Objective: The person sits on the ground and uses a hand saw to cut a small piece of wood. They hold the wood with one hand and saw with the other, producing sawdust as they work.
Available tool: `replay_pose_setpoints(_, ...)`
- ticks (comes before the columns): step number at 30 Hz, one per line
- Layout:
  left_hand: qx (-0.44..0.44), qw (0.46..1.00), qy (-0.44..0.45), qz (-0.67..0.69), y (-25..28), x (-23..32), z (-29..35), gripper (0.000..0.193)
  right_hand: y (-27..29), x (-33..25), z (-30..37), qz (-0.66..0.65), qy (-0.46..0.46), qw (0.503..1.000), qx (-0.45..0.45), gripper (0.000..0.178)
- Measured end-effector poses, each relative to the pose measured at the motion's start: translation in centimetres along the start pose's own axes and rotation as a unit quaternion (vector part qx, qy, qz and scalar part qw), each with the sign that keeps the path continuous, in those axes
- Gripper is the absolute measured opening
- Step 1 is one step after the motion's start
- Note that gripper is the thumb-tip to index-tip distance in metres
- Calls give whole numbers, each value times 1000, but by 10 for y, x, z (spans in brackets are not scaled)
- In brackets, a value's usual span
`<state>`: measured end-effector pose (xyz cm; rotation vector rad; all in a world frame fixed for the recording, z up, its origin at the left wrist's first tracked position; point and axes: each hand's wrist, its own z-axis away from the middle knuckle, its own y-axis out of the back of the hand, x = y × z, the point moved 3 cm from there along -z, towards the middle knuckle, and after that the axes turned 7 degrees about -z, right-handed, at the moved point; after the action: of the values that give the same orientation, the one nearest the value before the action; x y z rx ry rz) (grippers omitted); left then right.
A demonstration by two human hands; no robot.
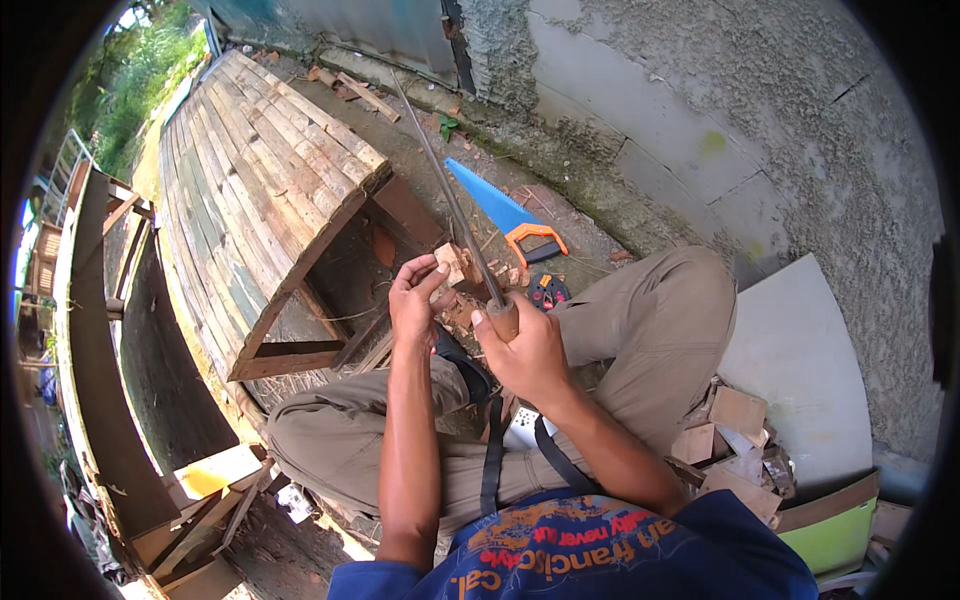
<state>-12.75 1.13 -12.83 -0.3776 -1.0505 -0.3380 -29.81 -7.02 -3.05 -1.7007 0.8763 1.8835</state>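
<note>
My left hand [413,305] pinches a small pale wood block [452,264] between thumb and fingers, in front of my lap. My right hand [532,352] is wrapped round the wooden handle of a machete [455,205]. Its long dark blade shows nearly edge-on and points up and away, passing just right of the block. I cannot tell whether blade and block touch. Wood chips and offcuts [462,308] lie beneath my hands. Beyond the right hand, a handsaw [500,205] with a blue blade and orange-black handle rests on the ground.
A slatted wooden platform [265,170] stands at the left front, with another wooden frame [95,350] farther left. A rough grey wall [740,120] runs along the right. Wood blocks [738,412] are piled beside my right knee, near a pale curved sheet [800,360].
</note>
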Motion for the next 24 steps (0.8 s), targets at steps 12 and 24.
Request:
replay_pose_setpoints(12,9,1000,14,-11,6,0,2,33,-3,40,-3,41,-88,994,-55,28)
replay_pose_setpoints(24,22,1000,10,-12,2,8,4,29,-2,82,14,86,-161,978,-105,32)
